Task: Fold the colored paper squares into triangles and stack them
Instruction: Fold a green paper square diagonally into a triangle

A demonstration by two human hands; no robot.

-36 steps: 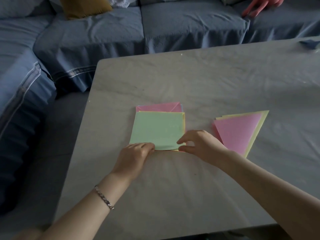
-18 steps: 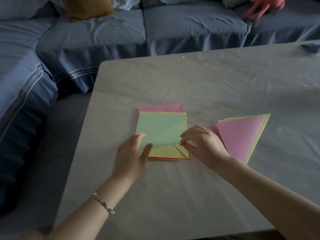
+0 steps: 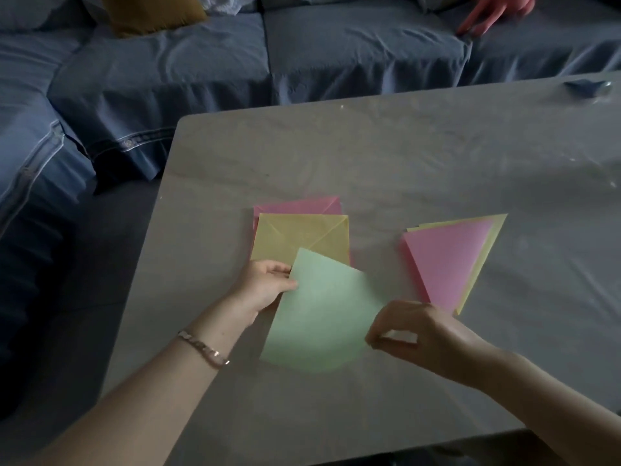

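Right hand [image 3: 413,338] pinches the green sheet [image 3: 322,314] at its near-right corner; left hand [image 3: 265,287] grips its left edge. Sheet is held tilted over the table [image 3: 369,156], overlapping the square stack [image 3: 295,206]. Triangle pile [image 3: 447,260] sits to the right. Risk: limp sheet bows, corners miss, crease goes skewed. 0.5 s ago green lay flat on the stack; now it's off and the yellow sheet [image 3: 295,240] is exposed.

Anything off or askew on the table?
Minor only. The yellow sheet shows diagonal creases, as if pre-folded. The pink sheet under it pokes out skewed at the far edge. The yellow triangle fans out from under the pink triangle. Held green sheet looks fine.
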